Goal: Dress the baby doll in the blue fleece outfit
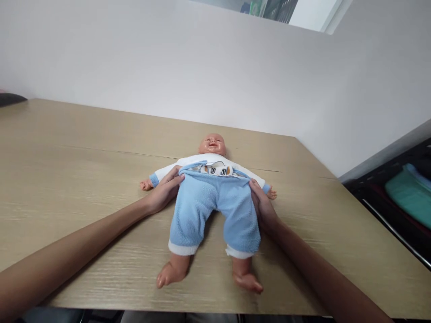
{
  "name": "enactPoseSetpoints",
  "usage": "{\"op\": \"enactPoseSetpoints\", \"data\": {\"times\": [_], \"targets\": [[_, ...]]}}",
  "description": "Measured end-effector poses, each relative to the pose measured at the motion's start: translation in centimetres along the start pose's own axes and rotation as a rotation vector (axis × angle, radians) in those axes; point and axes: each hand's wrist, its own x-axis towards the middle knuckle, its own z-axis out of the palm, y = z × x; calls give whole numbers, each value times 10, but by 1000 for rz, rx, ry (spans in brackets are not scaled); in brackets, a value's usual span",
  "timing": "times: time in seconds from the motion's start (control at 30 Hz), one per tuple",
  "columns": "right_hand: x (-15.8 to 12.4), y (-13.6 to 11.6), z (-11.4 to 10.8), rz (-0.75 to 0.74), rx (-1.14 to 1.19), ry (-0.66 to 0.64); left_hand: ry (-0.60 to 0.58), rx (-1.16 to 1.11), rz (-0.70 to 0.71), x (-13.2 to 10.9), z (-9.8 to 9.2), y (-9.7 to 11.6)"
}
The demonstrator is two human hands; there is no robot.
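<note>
A baby doll [213, 146] lies on its back on the wooden table, head toward the wall and bare feet toward me. It wears a white top [190, 160] with blue cuffs and a printed animal face on the front. Light-blue fleece pants [193, 202] with white hems cover its legs, and their waistband lies across the belly. My left hand [165, 190] is closed on the waistband at the doll's left-hand side in view. On the opposite side, my right hand [264, 204] pinches the pants' waist edge, its lower fingers partly hidden behind the pants.
The wooden table [84, 143] reaches to a pale wall [134, 58] with a window opening [269, 11] above. At the right, beyond the table edge, a dark rack holds a teal item [409, 193]. A dark object [11, 98] shows at the far left.
</note>
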Motion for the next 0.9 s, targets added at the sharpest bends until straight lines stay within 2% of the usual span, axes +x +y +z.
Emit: {"op": "enactPoseSetpoints", "data": {"times": [0.17, 0.27, 0.4, 0.47, 0.53, 0.6, 0.7, 0.8, 0.9], "targets": [[14, 3, -9, -95, -364, 65, -112, 45, -22, 3, 2, 0], [24, -2, -5, -166, -391, 41, -162, -61, 12, 1, 0, 3], [40, -16, 9, -265, -381, 108, -44, -63, 72, -1, -6, 3], [48, -27, 22, -344, -542, 168, 41, 8, 134, -3, -5, 2], [56, -41, 43, -436, -754, 121, 106, 88, 223, -6, -1, 2], [64, -55, 72, -522, -972, -90, 157, 166, 300, -10, 5, 3], [82, -65, 125, -574, -1234, -587, 216, 285, 375, -17, 12, 3], [104, -52, 177, -580, -1348, -1068, 246, 395, 442, -23, 12, 1], [122, -27, 215, -559, -1503, -1375, 245, 448, 458, -24, 9, 0]]}}
